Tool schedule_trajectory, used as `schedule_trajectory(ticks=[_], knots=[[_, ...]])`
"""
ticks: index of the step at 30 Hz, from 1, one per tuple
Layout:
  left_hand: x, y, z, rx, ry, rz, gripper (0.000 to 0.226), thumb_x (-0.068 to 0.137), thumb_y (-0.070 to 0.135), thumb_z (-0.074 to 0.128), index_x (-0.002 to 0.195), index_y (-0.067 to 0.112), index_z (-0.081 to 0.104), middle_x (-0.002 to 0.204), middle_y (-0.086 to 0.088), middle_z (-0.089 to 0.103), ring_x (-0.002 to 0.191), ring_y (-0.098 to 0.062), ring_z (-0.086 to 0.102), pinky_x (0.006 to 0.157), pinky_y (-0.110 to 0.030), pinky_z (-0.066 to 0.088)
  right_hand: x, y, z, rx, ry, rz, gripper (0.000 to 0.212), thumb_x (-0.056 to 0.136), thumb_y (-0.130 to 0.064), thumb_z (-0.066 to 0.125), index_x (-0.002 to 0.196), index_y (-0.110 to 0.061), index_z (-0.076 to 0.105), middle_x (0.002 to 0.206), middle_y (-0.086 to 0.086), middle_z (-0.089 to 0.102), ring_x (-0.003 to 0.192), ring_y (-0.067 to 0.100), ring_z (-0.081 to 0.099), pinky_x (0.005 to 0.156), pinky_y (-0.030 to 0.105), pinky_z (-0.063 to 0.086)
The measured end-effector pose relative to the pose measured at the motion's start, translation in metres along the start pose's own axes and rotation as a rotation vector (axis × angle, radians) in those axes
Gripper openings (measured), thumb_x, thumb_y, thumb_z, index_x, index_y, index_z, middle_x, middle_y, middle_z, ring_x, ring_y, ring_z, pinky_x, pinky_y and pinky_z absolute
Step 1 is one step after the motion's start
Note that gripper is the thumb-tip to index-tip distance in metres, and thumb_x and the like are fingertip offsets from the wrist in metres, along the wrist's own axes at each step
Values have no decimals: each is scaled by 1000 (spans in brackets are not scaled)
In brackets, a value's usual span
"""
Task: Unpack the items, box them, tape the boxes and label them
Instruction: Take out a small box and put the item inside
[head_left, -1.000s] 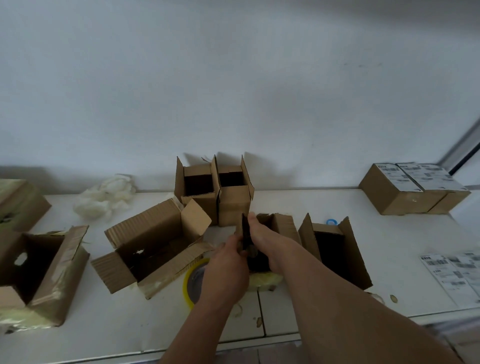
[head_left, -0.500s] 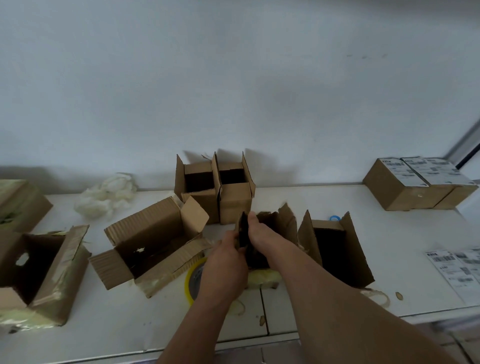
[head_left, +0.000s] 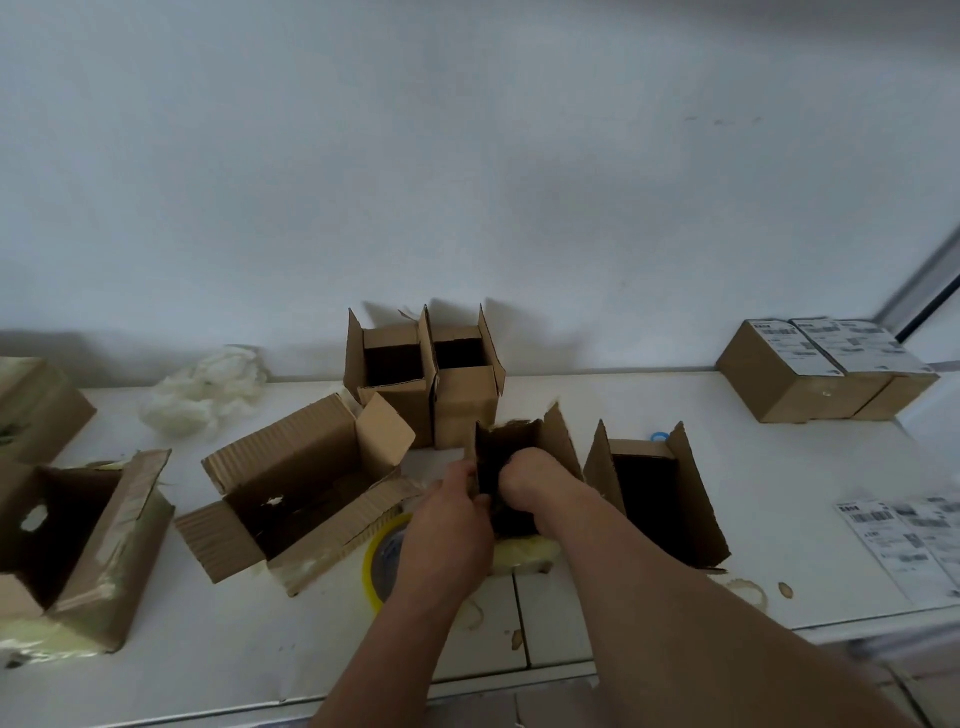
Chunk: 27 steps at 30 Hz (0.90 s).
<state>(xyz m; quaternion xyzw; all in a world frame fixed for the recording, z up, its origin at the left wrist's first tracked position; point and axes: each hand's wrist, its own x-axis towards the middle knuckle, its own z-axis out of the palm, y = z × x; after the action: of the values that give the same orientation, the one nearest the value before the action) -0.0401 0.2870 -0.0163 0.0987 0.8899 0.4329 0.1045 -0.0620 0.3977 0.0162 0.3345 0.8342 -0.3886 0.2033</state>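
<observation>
White worktop (head_left: 597, 395) | right hand (head_left: 524, 475) plunged inside small box (head_left: 558, 441), grip unseen | left hand (head_left: 447, 519) pinches its flap | labelled boxes (head_left: 810, 374) far right of it done | four open boxes remain untaped

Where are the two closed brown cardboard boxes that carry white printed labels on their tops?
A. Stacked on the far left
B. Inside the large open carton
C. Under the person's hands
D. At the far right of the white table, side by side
D. The two closed, labelled brown cardboard boxes sit side by side at the far right of the white table, away from the hands and from the open boxes.
</observation>
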Motion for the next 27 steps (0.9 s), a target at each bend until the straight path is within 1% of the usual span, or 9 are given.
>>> schedule_trajectory(ticks=[3, 5, 6, 10, 17, 21, 22, 25, 27], knots=[[-1, 1, 0, -7, 5, 3, 34, 100, 18, 47, 133, 29, 47, 114, 0, 63, 99, -16, 61, 80, -33, 54, 5, 5, 3, -23, 78, -51, 25, 99, -9, 46, 118, -1, 61, 114, 13, 64, 104, 26, 61, 79, 29, 48], [-1, 2, -2, -9, 13, 7, 33, 100, 18, 48, 131, 29, 48, 112, 0, 64, 99, -16, 61, 82, -37, 54, 6, 8, 7, -45, 199, -129, 18, 98, -15, 53, 108, -5, 64, 90, 5, 61, 82, 19, 58, 71, 28, 47], [-1, 2, -3, -15, 17, 6, 32, 100, 18, 48, 130, 28, 48, 111, 0, 64, 98, -17, 61, 83, -39, 54, 5, 8, 9, -67, 248, -176, 17, 98, -19, 53, 107, -8, 64, 86, 3, 59, 79, 17, 56, 70, 28, 45], [0, 1, -5, -43, 55, -22, 32, 98, 15, 49, 128, 26, 48, 108, -1, 65, 94, -18, 62, 79, -38, 54, 0, 4, 13, -93, 423, -346, 22, 100, -31, 50, 109, -15, 63, 102, 3, 64, 92, 17, 59, 78, 31, 47], [0, -1, -7, -6, 74, -16, 40, 96, 14, 50, 133, 29, 47, 118, -2, 63, 100, -19, 61, 85, -41, 55, -13, 1, 2, -22, 498, -445, 27, 99, -35, 52, 108, -15, 69, 100, 2, 67, 84, 12, 54, 71, 24, 44], [2, -1, -6, 78, 57, 35, 49, 98, 13, 45, 144, 27, 39, 134, -5, 54, 109, -19, 58, 87, -30, 52, -24, 9, -11, 137, 543, -478, 26, 96, -36, 58, 113, -17, 67, 95, -6, 59, 92, 13, 62, 75, 27, 56], [2, 1, -6, 103, 50, 50, 50, 99, 12, 44, 146, 27, 38, 139, -5, 50, 112, -18, 56, 89, -29, 50, -29, 12, -16, 195, 549, -479, 26, 95, -36, 59, 113, -17, 66, 96, -7, 60, 92, 13, 64, 73, 26, 57], [3, 4, -6, 140, 43, 57, 49, 100, 14, 44, 147, 27, 38, 143, -4, 44, 114, -16, 55, 91, -28, 50, -44, 24, -32, 377, 531, -460, 24, 94, -37, 61, 111, -20, 62, 99, -2, 64, 85, 15, 68, 52, 11, 50], [2, 7, -6, 175, 34, 52, 46, 101, 18, 43, 146, 27, 39, 144, -3, 43, 114, -16, 54, 91, -28, 50, -56, 34, -46, 446, 548, -455, 19, 94, -36, 61, 108, -23, 59, 97, -2, 64, 79, 13, 68, 48, 6, 45]])
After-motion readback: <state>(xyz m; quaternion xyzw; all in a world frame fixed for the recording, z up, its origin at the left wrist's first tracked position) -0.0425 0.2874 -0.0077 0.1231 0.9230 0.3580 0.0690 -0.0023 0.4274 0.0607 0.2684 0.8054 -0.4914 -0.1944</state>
